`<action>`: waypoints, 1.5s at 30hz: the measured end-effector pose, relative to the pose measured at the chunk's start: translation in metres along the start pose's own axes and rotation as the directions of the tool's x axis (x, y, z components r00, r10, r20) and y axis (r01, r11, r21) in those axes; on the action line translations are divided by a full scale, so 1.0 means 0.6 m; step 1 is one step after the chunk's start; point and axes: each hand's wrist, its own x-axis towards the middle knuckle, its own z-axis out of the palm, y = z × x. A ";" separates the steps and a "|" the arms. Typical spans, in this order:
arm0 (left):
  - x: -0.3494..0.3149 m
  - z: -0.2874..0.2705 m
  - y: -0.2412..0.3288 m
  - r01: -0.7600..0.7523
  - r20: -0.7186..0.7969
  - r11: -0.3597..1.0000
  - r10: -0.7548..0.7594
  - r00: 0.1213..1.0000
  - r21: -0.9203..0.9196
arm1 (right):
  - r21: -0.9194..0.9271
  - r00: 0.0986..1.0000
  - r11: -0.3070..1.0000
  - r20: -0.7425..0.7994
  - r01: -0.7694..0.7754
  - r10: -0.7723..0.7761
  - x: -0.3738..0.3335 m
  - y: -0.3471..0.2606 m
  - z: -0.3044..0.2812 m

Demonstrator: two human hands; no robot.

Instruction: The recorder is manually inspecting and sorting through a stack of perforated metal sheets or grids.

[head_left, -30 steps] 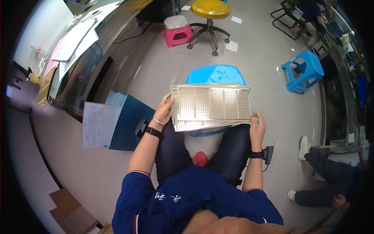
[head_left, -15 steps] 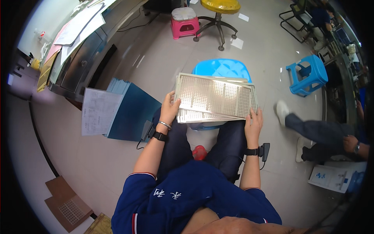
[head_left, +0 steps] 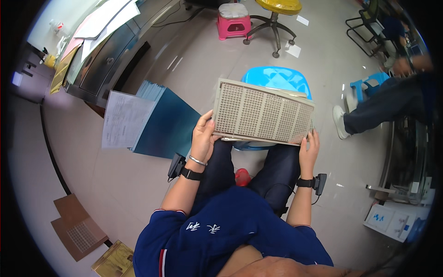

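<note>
Support the perforated panel (head_left: 264,113) evenly at opposite ends in the pinched fingers of left hand (head_left: 203,137) and right hand (head_left: 309,151).

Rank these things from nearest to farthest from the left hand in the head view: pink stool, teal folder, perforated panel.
1. Perforated panel: left hand grips its left edge.
2. Teal folder: left of the hand.
3. Pink stool: far ahead, on the floor.
</note>
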 end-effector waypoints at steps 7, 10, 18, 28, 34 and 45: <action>0.012 -0.021 -0.006 0.060 -0.017 0.998 -0.060 0.998 -0.001 | 0.132 0.991 0.986 0.104 -0.102 0.089 0.022 0.000 -0.018; 0.013 -0.025 -0.015 0.071 -0.026 0.998 -0.071 0.997 0.002 | 0.123 0.987 0.988 0.143 -0.088 0.070 0.023 -0.007 -0.015; 0.050 -0.061 -0.016 -0.097 -0.008 0.513 0.199 0.980 0.853 | 0.130 0.965 0.963 0.154 -0.234 0.214 0.054 0.041 0.000; 0.159 -0.074 -0.012 0.328 -0.015 0.868 -0.348 0.937 0.372 | -0.070 0.982 0.997 0.185 0.037 -0.023 0.072 -0.034 0.021; 0.151 -0.041 -0.025 0.217 0.178 0.946 -0.263 0.948 0.241 | 0.170 0.968 0.985 0.243 0.021 -0.063 0.111 0.010 0.007; 0.162 -0.008 0.003 0.174 0.231 0.957 -0.228 0.946 0.231 | 0.650 0.916 0.670 0.385 -0.357 0.115 0.156 0.017 -0.013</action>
